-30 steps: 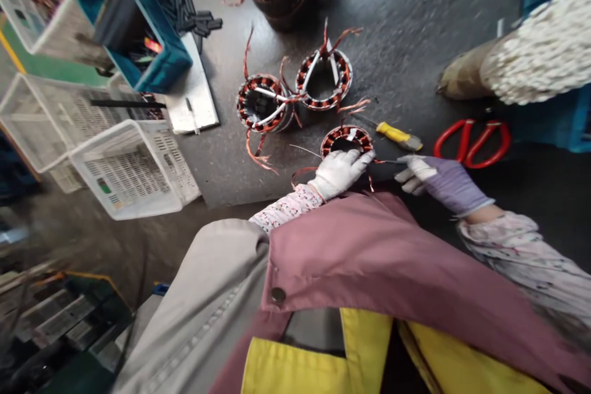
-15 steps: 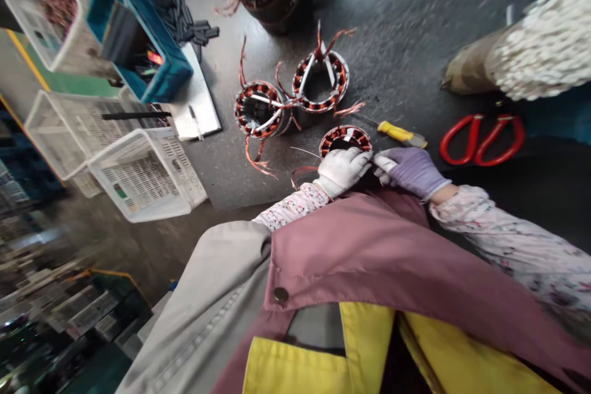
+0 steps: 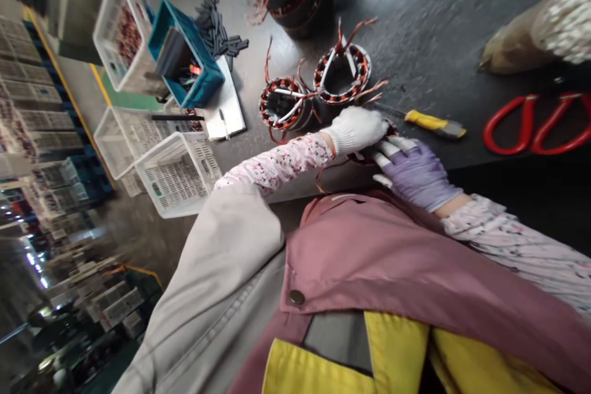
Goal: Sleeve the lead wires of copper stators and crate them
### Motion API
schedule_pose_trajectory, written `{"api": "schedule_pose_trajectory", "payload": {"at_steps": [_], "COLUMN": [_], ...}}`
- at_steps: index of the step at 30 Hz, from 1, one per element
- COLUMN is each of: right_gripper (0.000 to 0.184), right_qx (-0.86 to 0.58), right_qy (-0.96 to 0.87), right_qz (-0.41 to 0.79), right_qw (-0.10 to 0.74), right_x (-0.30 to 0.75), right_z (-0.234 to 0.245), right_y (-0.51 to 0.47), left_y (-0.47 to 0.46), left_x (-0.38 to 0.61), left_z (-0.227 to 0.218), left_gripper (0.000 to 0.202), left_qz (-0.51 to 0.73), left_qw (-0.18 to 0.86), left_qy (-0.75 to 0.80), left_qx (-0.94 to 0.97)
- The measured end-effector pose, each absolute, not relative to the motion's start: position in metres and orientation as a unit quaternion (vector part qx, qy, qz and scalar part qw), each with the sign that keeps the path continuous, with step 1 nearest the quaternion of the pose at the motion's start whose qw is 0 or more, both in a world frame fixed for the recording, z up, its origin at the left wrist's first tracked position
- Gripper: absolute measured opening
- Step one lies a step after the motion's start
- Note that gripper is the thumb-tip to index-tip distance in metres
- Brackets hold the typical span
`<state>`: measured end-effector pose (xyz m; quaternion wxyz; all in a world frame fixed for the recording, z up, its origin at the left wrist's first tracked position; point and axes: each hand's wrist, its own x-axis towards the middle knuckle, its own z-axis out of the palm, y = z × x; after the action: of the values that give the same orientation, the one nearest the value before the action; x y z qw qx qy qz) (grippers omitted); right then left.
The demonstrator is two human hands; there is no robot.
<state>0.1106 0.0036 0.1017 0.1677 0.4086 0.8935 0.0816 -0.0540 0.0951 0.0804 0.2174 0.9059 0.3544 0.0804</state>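
Note:
My left hand (image 3: 359, 130), in a white glove, lies over the top of a copper-wound motor stator (image 3: 391, 129) at the table's near edge, fingers curled down on it. From the right, my right hand (image 3: 415, 172), in a purple glove with white fingertips, holds the same stator's side, its fingers slightly apart. Both hands hide most of the stator; a copper lead hangs below it. Just beyond stand two more stators, one on the left (image 3: 284, 104) and one farther back (image 3: 342, 74), each with white sleeves and loose copper leads.
A yellow-handled screwdriver (image 3: 434, 124) and red-handled scissors (image 3: 508, 126) lie right. Farther right is a wrapped bundle of white tubes (image 3: 570, 24). Stacked stators (image 3: 295, 0) stand behind. Left are black sleeves (image 3: 221, 31), a notepad (image 3: 233, 108), a blue bin (image 3: 207, 83) and white baskets (image 3: 178, 178).
The view has shifted, so the table items sit differently. My left hand has moved forward over the stator, covering its ring, which showed before. My right hand's fingers have spread along its side.

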Motion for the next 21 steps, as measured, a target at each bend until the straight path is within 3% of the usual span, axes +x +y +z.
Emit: {"api": "schedule_pose_trajectory", "payload": {"at_steps": [4, 6, 9, 13, 15, 17, 21], "right_gripper": [0.035, 0.032, 0.030, 0.017, 0.016, 0.020, 0.029], "right_qx": [0.521, 0.597, 0.665, 0.549, 0.508, 0.500, 0.501], "right_qy": [0.839, 0.794, 0.736, 0.825, 0.853, 0.857, 0.850], "right_qz": [0.009, -0.044, -0.127, -0.122, -0.078, -0.039, -0.018], "right_qw": [0.157, 0.104, 0.019, 0.048, 0.085, 0.116, 0.162], "right_x": [0.101, 0.097, 0.097, 0.102, 0.104, 0.104, 0.102], "right_z": [0.087, 0.084, 0.081, 0.080, 0.081, 0.082, 0.082], "right_y": [0.012, 0.017, 0.024, 0.027, 0.026, 0.026, 0.028], "left_y": [0.093, 0.085, 0.064, 0.043, 0.045, 0.054, 0.076], "left_x": [-0.049, -0.050, -0.060, -0.079, -0.082, -0.077, -0.058], "left_z": [0.086, 0.084, 0.073, 0.050, 0.045, 0.049, 0.064], "left_gripper": [0.030, 0.027, 0.038, 0.042, 0.051, 0.043, 0.031], "left_qz": [0.080, 0.103, 0.176, 0.256, 0.165, 0.070, 0.010], "left_qw": [0.287, 0.376, 0.461, 0.367, 0.270, 0.202, 0.181], "left_qy": [0.405, 0.374, 0.298, 0.385, 0.393, 0.341, 0.273], "left_qx": [0.865, 0.841, 0.817, 0.807, 0.863, 0.915, 0.945]}}
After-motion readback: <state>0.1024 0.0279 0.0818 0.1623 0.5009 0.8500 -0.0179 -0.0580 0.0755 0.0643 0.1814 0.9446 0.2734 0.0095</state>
